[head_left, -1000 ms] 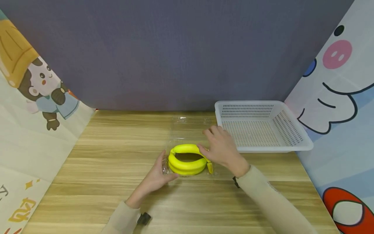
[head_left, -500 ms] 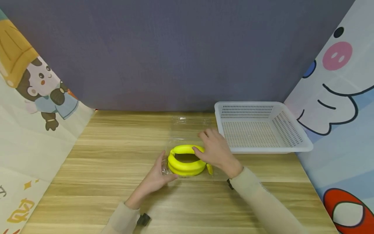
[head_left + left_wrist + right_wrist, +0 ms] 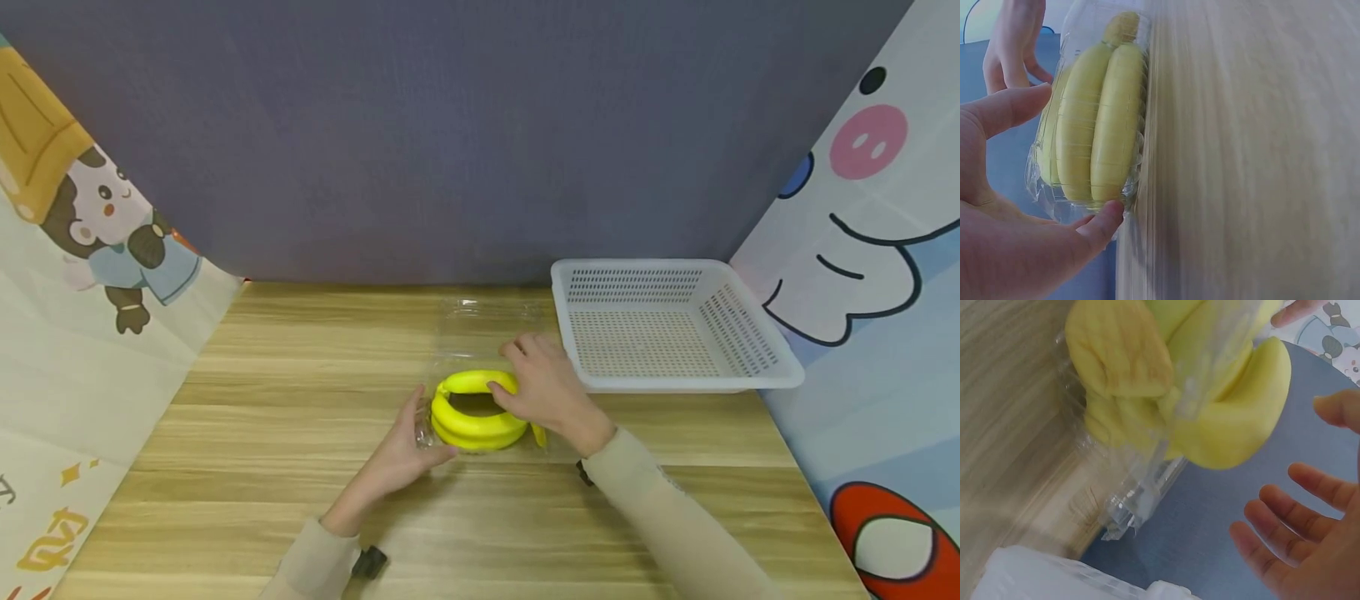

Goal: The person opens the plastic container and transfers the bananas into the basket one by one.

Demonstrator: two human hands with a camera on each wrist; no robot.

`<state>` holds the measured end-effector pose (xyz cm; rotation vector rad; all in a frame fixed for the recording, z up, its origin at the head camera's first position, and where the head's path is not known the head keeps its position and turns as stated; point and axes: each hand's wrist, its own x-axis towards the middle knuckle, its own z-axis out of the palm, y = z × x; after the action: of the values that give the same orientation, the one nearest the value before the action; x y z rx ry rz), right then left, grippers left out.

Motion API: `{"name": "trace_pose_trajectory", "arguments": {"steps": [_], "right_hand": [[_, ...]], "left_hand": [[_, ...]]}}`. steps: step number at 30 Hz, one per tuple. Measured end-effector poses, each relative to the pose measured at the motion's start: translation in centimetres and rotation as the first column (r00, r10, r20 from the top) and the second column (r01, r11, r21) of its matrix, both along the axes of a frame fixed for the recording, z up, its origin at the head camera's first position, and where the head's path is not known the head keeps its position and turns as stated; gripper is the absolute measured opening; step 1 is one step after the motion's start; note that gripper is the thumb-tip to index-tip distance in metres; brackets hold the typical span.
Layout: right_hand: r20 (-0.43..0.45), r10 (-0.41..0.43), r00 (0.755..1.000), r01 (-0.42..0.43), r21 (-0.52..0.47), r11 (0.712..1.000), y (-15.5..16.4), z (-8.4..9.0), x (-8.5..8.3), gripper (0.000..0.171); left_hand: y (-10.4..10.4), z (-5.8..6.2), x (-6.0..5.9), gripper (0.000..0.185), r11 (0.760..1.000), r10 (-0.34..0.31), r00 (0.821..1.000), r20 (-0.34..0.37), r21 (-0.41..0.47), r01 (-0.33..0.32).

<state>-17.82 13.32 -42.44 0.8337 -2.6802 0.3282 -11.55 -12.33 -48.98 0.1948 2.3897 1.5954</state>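
A bunch of yellow bananas (image 3: 472,429) lies inside a clear plastic bag (image 3: 480,321) on the wooden table (image 3: 285,417). My left hand (image 3: 429,427) grips the bag's left end, with the thumb under the near edge and the fingers round the far side. The left wrist view shows the bananas (image 3: 1094,125) between that thumb and finger (image 3: 1069,156). My right hand (image 3: 525,379) hovers over the bunch's right side, thumb by the inner curve. In the right wrist view its fingers (image 3: 1279,550) are spread and apart from the bananas (image 3: 1210,381).
A white perforated basket (image 3: 675,333) stands at the back right of the table, close beside my right hand. The bag's loose end (image 3: 1141,494) trails toward the grey back wall. Cartoon-printed cloth walls close both sides.
My right hand has slid a little to the left over the bananas. The left hand and the bag have stayed put.
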Motion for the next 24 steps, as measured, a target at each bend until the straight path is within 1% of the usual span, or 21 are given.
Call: {"name": "trace_pose_trajectory", "arguments": {"steps": [9, 16, 24], "right_hand": [[0.027, -0.002, 1.0, 0.001, 0.045, 0.999, -0.6, -0.6, 0.0, 0.048], [0.078, -0.022, 0.997, 0.016, 0.086, 0.996, -0.8, -1.3, -0.1, 0.051], [0.107, -0.023, 0.994, 0.013, 0.091, 0.996, -0.9, -2.1, -0.3, 0.051]], "left_hand": [[0.1, 0.1, 0.1, 0.118, 1.0, -0.005, 1.0, -0.008, -0.007, 0.005], [0.3, 0.1, 0.2, 0.118, 1.0, -0.005, 1.0, -0.001, -0.011, 0.005], [0.3, 0.2, 0.3, 0.118, 1.0, -0.003, 1.0, -0.002, -0.015, 0.003]]}}
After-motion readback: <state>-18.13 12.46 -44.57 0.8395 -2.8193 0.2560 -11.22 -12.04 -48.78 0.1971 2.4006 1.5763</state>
